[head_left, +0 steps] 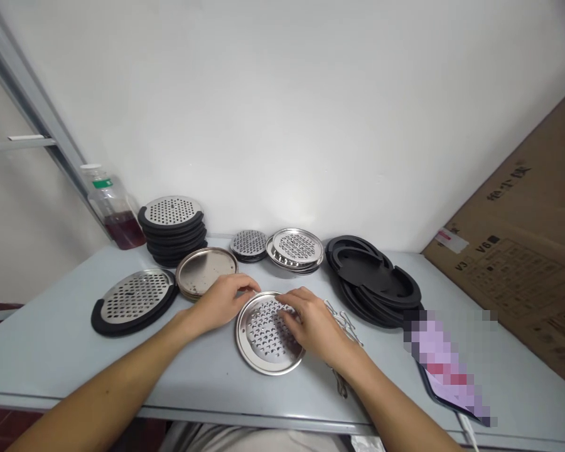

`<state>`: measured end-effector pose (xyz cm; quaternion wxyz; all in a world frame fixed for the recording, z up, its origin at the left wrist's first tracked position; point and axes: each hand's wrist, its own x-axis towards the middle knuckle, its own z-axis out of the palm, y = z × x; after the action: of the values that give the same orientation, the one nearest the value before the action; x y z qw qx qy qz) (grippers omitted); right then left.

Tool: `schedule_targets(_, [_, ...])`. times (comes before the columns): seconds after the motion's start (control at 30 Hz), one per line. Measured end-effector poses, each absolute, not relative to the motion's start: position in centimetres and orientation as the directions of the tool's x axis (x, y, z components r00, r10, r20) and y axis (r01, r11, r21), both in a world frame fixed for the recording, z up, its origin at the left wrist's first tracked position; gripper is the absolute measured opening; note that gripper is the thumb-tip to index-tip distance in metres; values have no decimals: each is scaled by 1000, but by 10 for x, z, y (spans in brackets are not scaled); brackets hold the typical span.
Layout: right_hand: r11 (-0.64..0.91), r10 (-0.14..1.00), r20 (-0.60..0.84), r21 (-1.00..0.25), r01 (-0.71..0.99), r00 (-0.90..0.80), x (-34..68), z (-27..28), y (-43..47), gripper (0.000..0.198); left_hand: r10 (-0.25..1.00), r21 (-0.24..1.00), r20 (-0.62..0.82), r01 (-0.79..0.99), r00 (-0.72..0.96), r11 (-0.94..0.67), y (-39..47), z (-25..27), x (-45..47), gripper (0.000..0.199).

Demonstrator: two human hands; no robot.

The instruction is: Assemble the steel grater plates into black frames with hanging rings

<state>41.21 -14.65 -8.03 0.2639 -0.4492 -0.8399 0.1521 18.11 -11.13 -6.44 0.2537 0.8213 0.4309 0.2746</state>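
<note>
- My right hand (313, 318) curves over the right side of the perforated metal disc (258, 359); thumb and forefinger stand apart above its holes, and I cannot tell whether my fingers close on it.
- My left hand (223, 304) is at the disc's upper left rim, fingertips just beside or touching it; whether they pinch anything, I cannot tell.
- The disc lies on the grey table (193, 383) in front of me, mostly between my hands, its near edge and left side uncovered.
- Just beyond my left hand sit the stacked plain metal trays (206, 269).
- To the left of my left forearm, a perforated plate (139, 294) lies in a black holder (127, 326).
- Bent metal wires (346, 321) lie just right of my right hand, partly hidden by it.
- The black rings (374, 276) are piled farther right.
</note>
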Motion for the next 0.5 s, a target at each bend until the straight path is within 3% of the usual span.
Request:
schedule_targets(0.27, [665,733,269,-478,574,-625,404,-74,-157,28,798,533,239,612,554,-585,-118,-79,189,27])
schedule_targets(0.5, [686,704,257,-490,538,-662,402,-74,-159,36,841,541,210,658,498,-524,-116,-87,188,26])
